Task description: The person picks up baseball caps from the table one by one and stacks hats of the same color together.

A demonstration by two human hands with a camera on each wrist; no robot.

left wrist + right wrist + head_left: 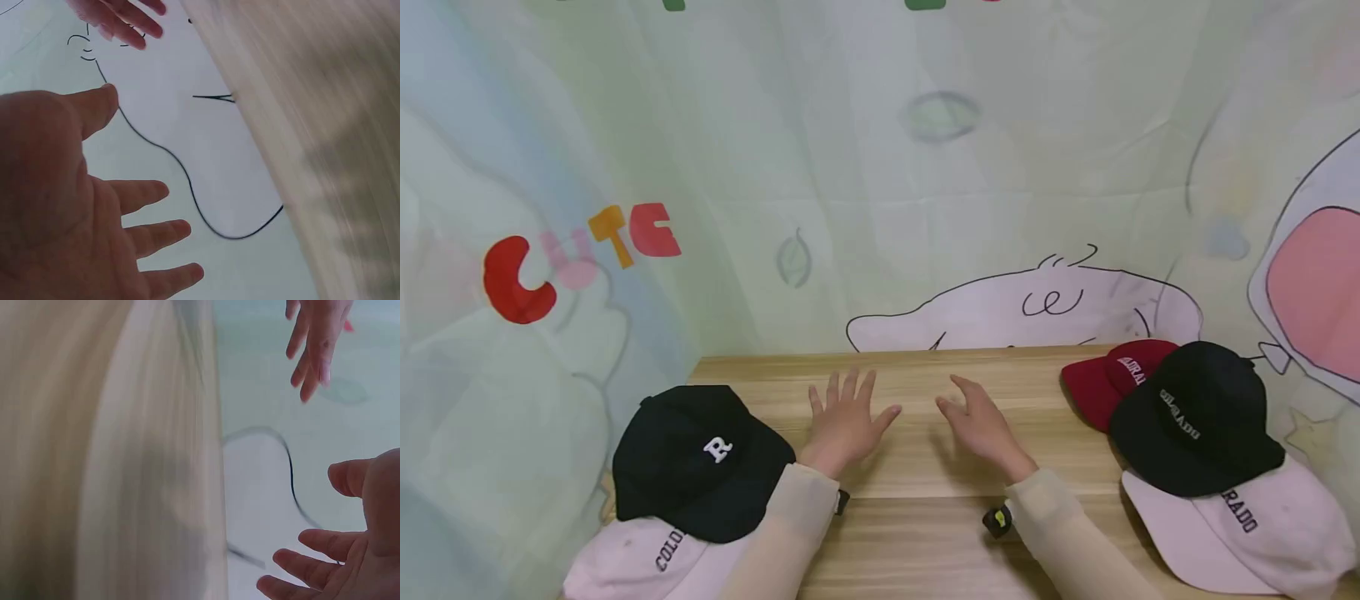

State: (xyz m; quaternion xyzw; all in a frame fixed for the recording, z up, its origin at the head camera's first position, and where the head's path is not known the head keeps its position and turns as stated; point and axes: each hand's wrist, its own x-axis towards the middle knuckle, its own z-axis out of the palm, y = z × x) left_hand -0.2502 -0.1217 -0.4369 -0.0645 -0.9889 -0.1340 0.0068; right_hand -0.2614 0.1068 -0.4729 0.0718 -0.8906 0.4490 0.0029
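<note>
Both hands hover over the middle of the wooden table in the head view, holding nothing. My left hand (844, 421) has its fingers spread and straight, with the thumb toward the other hand. My right hand (985, 423) is turned inward, thumb and index finger extended. Nearest the left hand is a black cap (677, 458) with a white R, lying on a pale pink cap (625, 558). On the right, a black cap (1195, 425) overlaps a dark red cap (1105, 383) and another pale pink cap (1277, 525).
The wooden table (910, 533) ends at a printed curtain (820, 167) behind it and at the left. A small dark wrist device (997, 522) sits by the right cuff, another (842, 502) by the left cuff.
</note>
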